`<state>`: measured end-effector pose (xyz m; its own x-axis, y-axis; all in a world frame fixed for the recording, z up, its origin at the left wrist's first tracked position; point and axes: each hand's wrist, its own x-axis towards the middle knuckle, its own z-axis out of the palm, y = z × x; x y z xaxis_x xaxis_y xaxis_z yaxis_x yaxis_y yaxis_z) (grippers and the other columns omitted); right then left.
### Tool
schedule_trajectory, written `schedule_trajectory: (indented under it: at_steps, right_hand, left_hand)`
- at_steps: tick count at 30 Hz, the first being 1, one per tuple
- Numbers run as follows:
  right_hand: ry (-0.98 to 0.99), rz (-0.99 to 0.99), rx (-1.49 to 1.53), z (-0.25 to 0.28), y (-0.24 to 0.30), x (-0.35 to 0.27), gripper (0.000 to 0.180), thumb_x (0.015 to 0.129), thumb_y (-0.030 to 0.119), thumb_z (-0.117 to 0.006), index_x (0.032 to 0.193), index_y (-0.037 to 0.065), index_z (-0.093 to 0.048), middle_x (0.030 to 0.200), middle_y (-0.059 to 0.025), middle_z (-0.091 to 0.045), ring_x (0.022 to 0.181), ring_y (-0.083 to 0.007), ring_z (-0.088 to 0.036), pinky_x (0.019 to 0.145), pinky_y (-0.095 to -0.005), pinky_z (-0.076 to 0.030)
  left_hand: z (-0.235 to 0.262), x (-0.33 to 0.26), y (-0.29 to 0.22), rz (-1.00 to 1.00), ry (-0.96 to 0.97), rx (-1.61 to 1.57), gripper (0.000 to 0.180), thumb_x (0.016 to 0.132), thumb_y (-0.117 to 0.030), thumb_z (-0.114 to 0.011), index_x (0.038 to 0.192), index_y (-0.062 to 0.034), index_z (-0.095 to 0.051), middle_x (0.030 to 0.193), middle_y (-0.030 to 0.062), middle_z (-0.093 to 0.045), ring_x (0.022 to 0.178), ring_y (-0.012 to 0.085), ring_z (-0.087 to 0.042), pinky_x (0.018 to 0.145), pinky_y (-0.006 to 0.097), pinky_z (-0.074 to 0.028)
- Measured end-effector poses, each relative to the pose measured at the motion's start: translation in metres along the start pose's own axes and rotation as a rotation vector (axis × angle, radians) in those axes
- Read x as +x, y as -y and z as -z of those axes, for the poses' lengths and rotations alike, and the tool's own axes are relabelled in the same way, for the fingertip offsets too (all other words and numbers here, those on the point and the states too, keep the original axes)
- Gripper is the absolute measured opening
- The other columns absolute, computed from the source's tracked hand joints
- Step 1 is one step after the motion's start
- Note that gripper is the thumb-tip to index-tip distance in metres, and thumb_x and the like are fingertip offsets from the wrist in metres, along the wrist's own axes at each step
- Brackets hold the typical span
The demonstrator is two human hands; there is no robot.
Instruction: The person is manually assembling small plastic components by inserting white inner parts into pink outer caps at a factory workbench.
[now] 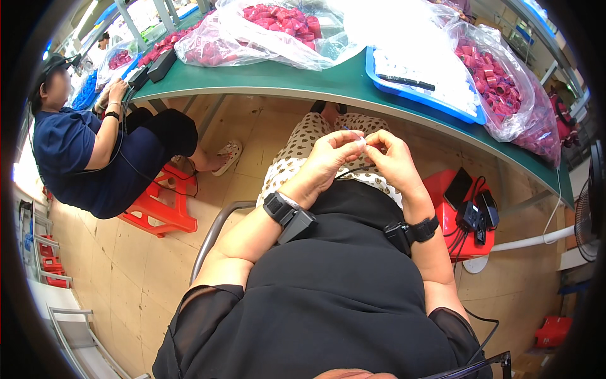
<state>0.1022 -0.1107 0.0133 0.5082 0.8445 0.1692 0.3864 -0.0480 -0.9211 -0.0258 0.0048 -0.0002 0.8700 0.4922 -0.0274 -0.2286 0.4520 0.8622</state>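
My left hand [329, 153] and my right hand [390, 155] meet over my lap, below the edge of the green table [284, 79]. Their fingertips pinch a small white part [361, 141] between them; the fingers hide most of it. Each wrist carries a black band with a small device. A blue tray [413, 95] of white parts sits on the table just beyond my hands. Clear bags of small red parts [278, 25] lie further back, and another clear bag of red parts [505, 88] lies to the right.
A co-worker in dark blue sits on a red stool [158, 208] at the left, hands at the table. A red stool [454, 215] at my right holds a phone, black chargers and cables. A fan [590, 215] stands far right. Tiled floor lies below.
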Motion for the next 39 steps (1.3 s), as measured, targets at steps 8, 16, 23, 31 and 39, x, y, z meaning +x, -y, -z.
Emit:
schedule_trajectory:
  at_steps: [8, 16, 23, 31, 39]
  right_hand:
    - [-0.069, 0.081, -0.136, -0.004, 0.011, -0.003, 0.015, 0.079, 0.007, -0.064, 0.091, 0.0, -0.057, 0.085, -0.008, -0.062, 0.074, -0.0148, -0.057, 0.07, -0.0279, -0.047]
    - [0.138, 0.067, 0.178, -0.004, 0.007, -0.003, 0.027, 0.081, 0.006, -0.06, 0.107, 0.001, -0.052, 0.097, -0.0087, -0.059, 0.087, -0.0129, -0.056, 0.077, -0.0276, -0.048]
    - [0.093, -0.024, 0.33, -0.003, 0.009, 0.001, 0.02, 0.09, 0.016, -0.06, 0.1, 0.001, -0.053, 0.09, -0.0054, -0.06, 0.081, -0.0091, -0.056, 0.071, -0.024, -0.048]
    - [0.057, -0.023, 0.32, 0.0, 0.006, 0.004, 0.011, 0.092, 0.013, -0.056, 0.091, 0.002, -0.055, 0.083, -0.003, -0.06, 0.073, -0.007, -0.055, 0.064, -0.0229, -0.048]
    - [-0.037, -0.002, 0.484, 0.001, 0.007, 0.003, 0.012, 0.093, 0.014, -0.057, 0.095, 0.003, -0.057, 0.085, -0.0022, -0.06, 0.074, -0.0063, -0.055, 0.065, -0.0211, -0.046]
  left_hand:
    - [-0.007, -0.003, -0.002, -0.118, 0.035, 0.157, 0.026, 0.083, -0.008, -0.068, 0.106, 0.003, -0.06, 0.101, 0.0094, -0.063, 0.09, 0.0123, -0.059, 0.083, 0.026, -0.049]
    - [-0.002, 0.005, 0.006, -0.213, 0.02, 0.289, 0.06, 0.083, -0.008, -0.069, 0.132, 0.0012, -0.036, 0.099, 0.0044, -0.053, 0.088, 0.0086, -0.054, 0.079, 0.022, -0.048]
    - [-0.012, 0.002, 0.001, -0.368, 0.052, 0.454, 0.061, 0.082, -0.005, -0.069, 0.133, 0.0016, -0.035, 0.099, 0.0048, -0.053, 0.081, 0.0059, -0.052, 0.074, 0.02, -0.048]
    - [-0.015, 0.001, 0.0, -0.418, 0.066, 0.593, 0.059, 0.082, -0.004, -0.069, 0.131, 0.0019, -0.037, 0.096, 0.0037, -0.053, 0.076, 0.0043, -0.049, 0.07, 0.018, -0.047]
    - [-0.014, 0.002, -0.001, -0.358, 0.078, 0.515, 0.047, 0.084, -0.006, -0.068, 0.125, -0.0026, -0.045, 0.104, 0.0066, -0.058, 0.092, 0.0084, -0.057, 0.077, 0.022, -0.05]
